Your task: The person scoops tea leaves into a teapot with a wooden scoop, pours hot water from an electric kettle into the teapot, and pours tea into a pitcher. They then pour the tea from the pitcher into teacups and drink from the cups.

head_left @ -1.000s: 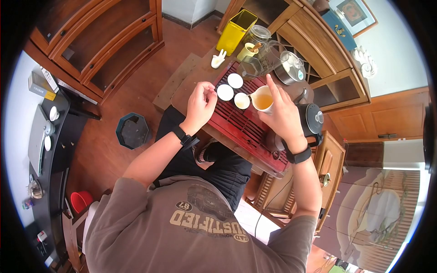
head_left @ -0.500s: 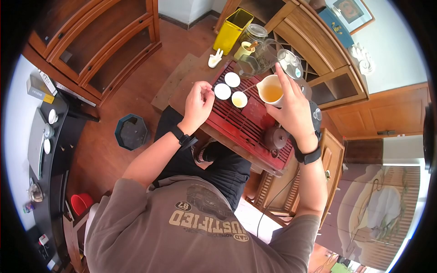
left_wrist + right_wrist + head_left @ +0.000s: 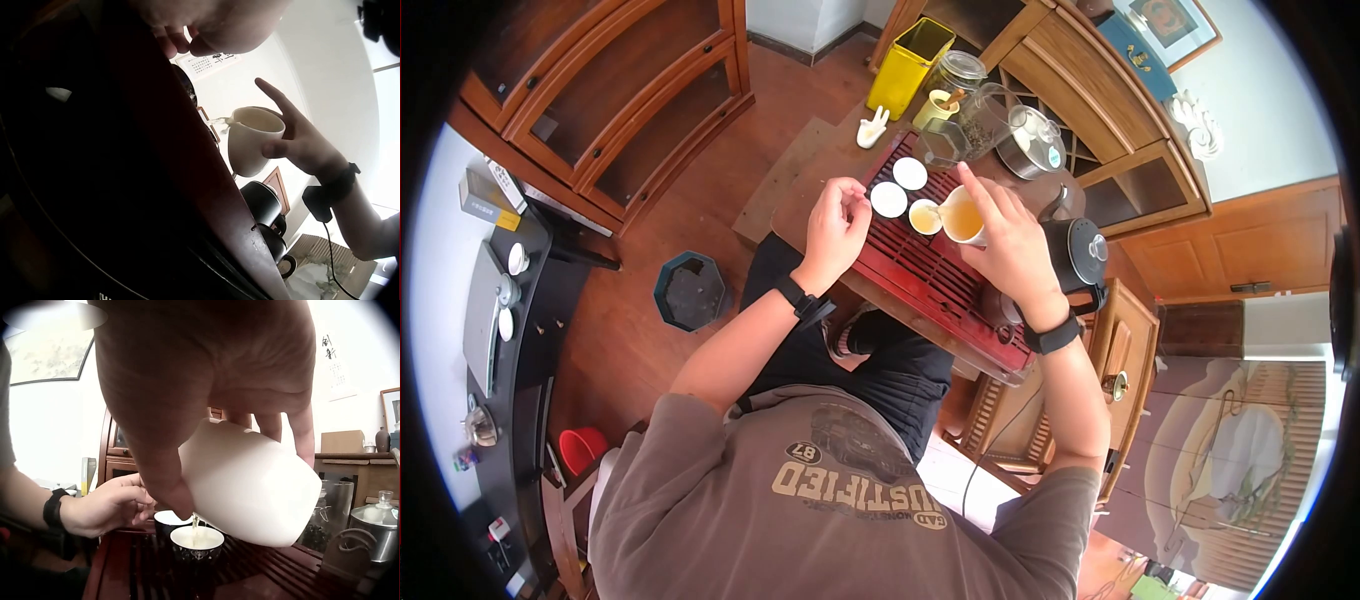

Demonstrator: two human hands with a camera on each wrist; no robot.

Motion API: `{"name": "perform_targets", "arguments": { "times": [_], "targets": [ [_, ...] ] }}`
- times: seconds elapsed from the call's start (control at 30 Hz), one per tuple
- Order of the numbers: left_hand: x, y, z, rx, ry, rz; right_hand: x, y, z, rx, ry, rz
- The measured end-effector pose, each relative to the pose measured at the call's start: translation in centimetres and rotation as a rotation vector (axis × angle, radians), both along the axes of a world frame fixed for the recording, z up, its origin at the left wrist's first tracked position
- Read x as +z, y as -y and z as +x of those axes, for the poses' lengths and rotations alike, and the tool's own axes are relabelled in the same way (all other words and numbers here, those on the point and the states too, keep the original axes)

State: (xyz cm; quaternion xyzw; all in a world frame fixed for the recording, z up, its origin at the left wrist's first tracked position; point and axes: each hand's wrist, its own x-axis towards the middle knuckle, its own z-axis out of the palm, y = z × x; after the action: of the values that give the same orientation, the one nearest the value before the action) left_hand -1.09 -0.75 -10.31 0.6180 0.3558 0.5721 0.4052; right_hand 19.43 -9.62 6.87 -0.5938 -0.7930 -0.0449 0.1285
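My right hand (image 3: 1012, 245) grips a white pitcher (image 3: 250, 487) of amber tea and holds it tilted, spout to the left. A stream of tea (image 3: 195, 528) falls from it into the small dark-patterned cup (image 3: 197, 544) with a white inside. Two more small cups, the nearer cup (image 3: 889, 199) and the farther cup (image 3: 910, 174), stand to the left of that one. Beside them hovers my left hand (image 3: 838, 220), fingers loosely curled around nothing. The cups stand on a red slatted tea tray (image 3: 887, 243).
A brown teapot (image 3: 997, 306) sits at the tray's right end, with a black kettle (image 3: 1083, 252) beyond it. Behind the tray are a glass jar (image 3: 960, 72), a yellow bin (image 3: 911, 66), a white hand-shaped figurine (image 3: 872, 128) and a steel pot (image 3: 1032, 142).
My right hand moved the pitcher right, away from the cup, then brought it back left and tilted it over the same cup. The left hand stayed nearly still beside the cups.
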Motion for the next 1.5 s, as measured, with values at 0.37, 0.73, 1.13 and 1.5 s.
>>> {"name": "perform_targets", "arguments": {
  "times": [0.37,0.73,1.13,1.5],
  "targets": [
    [0.1,-0.1,-0.2,-0.015,-0.038,0.063,-1.0,0.2,0.0,0.012,0.037,0.013],
    [0.4,0.0,-0.2,-0.032,-0.028,0.039,0.7,0.3,0.6,-0.055,-0.051,0.003],
    [0.5,-0.1,-0.2,-0.027,-0.042,0.065,1.1,0.4,2.2,-0.18,-0.58,-0.006],
    [0.5,-0.1,-0.2,-0.028,-0.06,0.078,-9.4,2.5,0.8,-0.465,-0.911,-0.031]
  ]
}}
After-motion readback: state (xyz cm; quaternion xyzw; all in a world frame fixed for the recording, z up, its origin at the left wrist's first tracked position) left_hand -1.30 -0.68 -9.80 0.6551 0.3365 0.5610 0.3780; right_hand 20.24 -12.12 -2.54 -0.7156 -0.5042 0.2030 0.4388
